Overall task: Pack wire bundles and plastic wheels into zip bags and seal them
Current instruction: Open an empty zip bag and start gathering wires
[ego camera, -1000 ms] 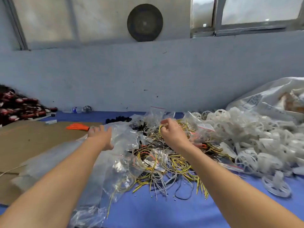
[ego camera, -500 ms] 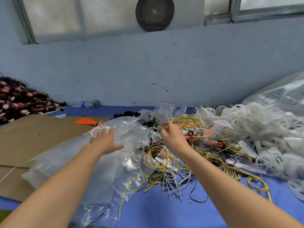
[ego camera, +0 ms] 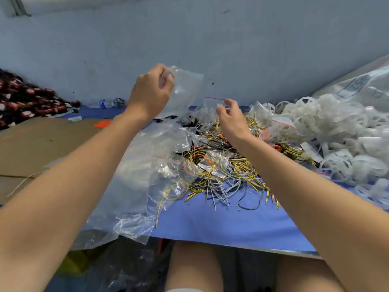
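My left hand [ego camera: 151, 91] is raised above the table and grips a clear zip bag [ego camera: 187, 87] by one edge, so the bag hangs in front of the wall. My right hand [ego camera: 231, 116] hovers over the wire pile, its fingertips pinching the top of a second zip bag [ego camera: 213, 102] with a red seal strip. The tangled yellow, grey and black wire bundles [ego camera: 221, 167] lie on the blue table cover [ego camera: 221, 224] under my right forearm. A heap of white plastic wheels [ego camera: 336, 133] fills the right side.
A big crumpled clear plastic bag [ego camera: 136, 175] lies under my left forearm and hangs over the table's front edge. Flat cardboard [ego camera: 42, 144] covers the left. Black-and-red parts [ego camera: 25, 104] pile at the far left, near a water bottle [ego camera: 104, 103]. A white sack [ego camera: 357, 85] stands at the back right.
My left hand has come up off the big plastic bag with a clear zip bag in its grip. My right hand has lifted from the wires to the red-striped bag. The view tilted down.
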